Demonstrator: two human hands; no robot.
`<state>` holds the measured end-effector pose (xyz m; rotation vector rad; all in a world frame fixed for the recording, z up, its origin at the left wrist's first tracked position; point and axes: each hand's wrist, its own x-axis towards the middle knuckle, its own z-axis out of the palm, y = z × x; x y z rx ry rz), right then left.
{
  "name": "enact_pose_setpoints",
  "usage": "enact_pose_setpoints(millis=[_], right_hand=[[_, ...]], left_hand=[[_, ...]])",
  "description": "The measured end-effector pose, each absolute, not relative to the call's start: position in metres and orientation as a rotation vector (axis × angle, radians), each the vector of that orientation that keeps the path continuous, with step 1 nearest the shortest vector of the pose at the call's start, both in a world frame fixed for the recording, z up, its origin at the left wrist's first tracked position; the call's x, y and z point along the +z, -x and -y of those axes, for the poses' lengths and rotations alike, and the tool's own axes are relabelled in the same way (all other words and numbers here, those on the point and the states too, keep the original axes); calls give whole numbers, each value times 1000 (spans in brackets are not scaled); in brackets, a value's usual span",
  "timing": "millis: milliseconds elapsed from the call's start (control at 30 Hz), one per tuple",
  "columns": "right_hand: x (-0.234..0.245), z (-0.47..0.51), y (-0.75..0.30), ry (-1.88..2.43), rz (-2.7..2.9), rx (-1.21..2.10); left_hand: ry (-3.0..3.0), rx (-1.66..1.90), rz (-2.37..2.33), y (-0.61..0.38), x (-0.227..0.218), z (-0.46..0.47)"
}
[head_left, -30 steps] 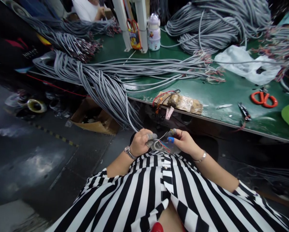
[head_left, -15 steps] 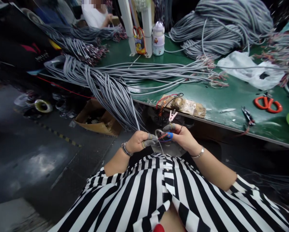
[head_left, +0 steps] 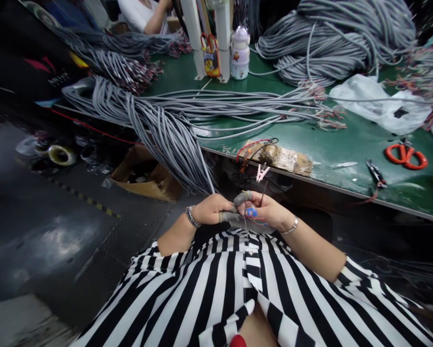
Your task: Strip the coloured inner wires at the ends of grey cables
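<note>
My left hand (head_left: 216, 210), with grey covers on its fingertips, is closed around the end of a grey cable (head_left: 207, 172) that hangs from the bundle of grey cables (head_left: 166, 137). Close against it, my right hand (head_left: 262, 210) pinches the thin coloured wires (head_left: 257, 220) coming out of that end. Blue tape wraps one of its fingers, and a grey cover sits on another. A thin pale strand dangles below the fingertips. The exact grip point is hidden by the fingers. Beyond the hands, a pink clip (head_left: 262, 172) hangs at the table edge.
On the green table (head_left: 223, 143) lie a taped wooden block (head_left: 285, 159), orange-handled pliers (head_left: 405, 156), small cutters (head_left: 375, 173) and a plastic bag (head_left: 379, 103). A bottle (head_left: 240, 54) stands by the post. Large cable coils (head_left: 332, 43) fill the back. A cardboard box (head_left: 144, 173) sits below. Another person (head_left: 144, 14) works behind.
My right hand has moved left and closed in on my left hand, covering the wire loop that showed between them. The other person's arm has risen.
</note>
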<state>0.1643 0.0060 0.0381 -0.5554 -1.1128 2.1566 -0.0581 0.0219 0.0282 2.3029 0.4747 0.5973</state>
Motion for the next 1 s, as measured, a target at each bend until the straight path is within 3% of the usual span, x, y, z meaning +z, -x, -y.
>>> enact_pose_setpoints(millis=[200, 333, 500, 600, 800, 1000], right_hand=[[30, -1, -169, 737, 764, 2059], [23, -6, -175, 765, 525, 2082], [15, -18, -184, 760, 389, 1886], [16, -11, -186, 790, 682, 1709], [43, 6, -166, 734, 1625, 1078], [51, -9, -140, 739, 1884, 736]], left_hand=[[-2198, 984, -937, 33, 23, -1], [-2096, 933, -824, 34, 23, 2], [-1239, 1185, -836, 45, 17, -8], [-880, 1371, -769, 50, 16, -12], [-785, 1364, -675, 51, 21, -13], [-945, 1200, -800, 53, 17, -6]])
